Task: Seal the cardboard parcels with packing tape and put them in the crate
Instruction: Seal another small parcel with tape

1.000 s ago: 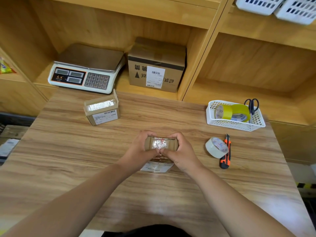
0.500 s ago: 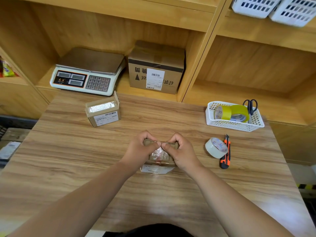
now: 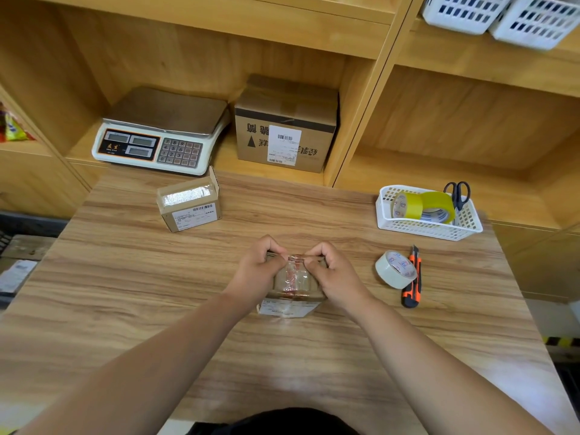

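Note:
A small cardboard parcel (image 3: 293, 285) with shiny tape over its top sits on the wooden table (image 3: 157, 293) in front of me. My left hand (image 3: 260, 268) grips its left side with curled fingers over the far edge. My right hand (image 3: 329, 271) holds the right side the same way, and both thumbs meet at the top middle. A second small parcel (image 3: 190, 204) with a flap standing up lies at the back left. A white roll of packing tape (image 3: 396, 269) rests to the right of my hands. No crate is in view.
An orange utility knife (image 3: 413, 279) lies beside the tape roll. A white basket (image 3: 423, 226) holds yellow tape rolls (image 3: 420, 205) and scissors (image 3: 458, 193). On the shelf behind stand a weighing scale (image 3: 160, 133) and a larger labelled carton (image 3: 285, 127).
The parcel's far side has been lowered onto the table, so its taped top now faces up. Both hands stayed on its sides and the thumbs came together over the top.

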`<state>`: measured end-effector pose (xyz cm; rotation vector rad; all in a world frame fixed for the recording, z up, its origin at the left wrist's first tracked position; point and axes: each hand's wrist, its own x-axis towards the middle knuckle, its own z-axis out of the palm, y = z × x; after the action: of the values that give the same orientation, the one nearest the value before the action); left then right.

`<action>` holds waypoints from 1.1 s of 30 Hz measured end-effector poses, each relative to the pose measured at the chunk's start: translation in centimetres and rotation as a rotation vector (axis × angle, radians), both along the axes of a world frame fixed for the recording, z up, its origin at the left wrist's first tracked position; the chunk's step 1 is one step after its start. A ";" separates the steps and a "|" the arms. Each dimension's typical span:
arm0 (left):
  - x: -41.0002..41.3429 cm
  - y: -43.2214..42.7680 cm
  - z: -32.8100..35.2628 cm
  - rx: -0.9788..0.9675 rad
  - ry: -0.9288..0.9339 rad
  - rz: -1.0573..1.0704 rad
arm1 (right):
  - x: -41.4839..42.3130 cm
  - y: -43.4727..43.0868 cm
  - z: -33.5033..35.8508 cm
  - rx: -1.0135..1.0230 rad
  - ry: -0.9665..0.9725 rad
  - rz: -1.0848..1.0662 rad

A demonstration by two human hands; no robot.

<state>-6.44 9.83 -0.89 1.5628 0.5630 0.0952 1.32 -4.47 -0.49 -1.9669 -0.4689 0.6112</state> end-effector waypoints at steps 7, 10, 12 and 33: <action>-0.2 0.0 -0.3 -0.005 -0.011 0.003 | -0.1 -0.6 0.9 -0.109 0.085 0.109; -0.1 0.0 -0.7 0.027 0.004 0.000 | -0.3 0.2 1.0 -0.170 0.060 0.061; -0.1 0.1 -0.9 0.063 0.008 0.000 | -0.6 0.8 0.7 -0.228 0.045 0.030; -0.5 -0.4 -1.0 0.040 0.006 0.016 | 0.4 -0.4 1.8 -0.204 0.137 0.189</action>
<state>-6.94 9.41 -1.91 1.5977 0.5814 0.1143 1.75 -4.90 1.30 -2.0691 -0.5285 0.9389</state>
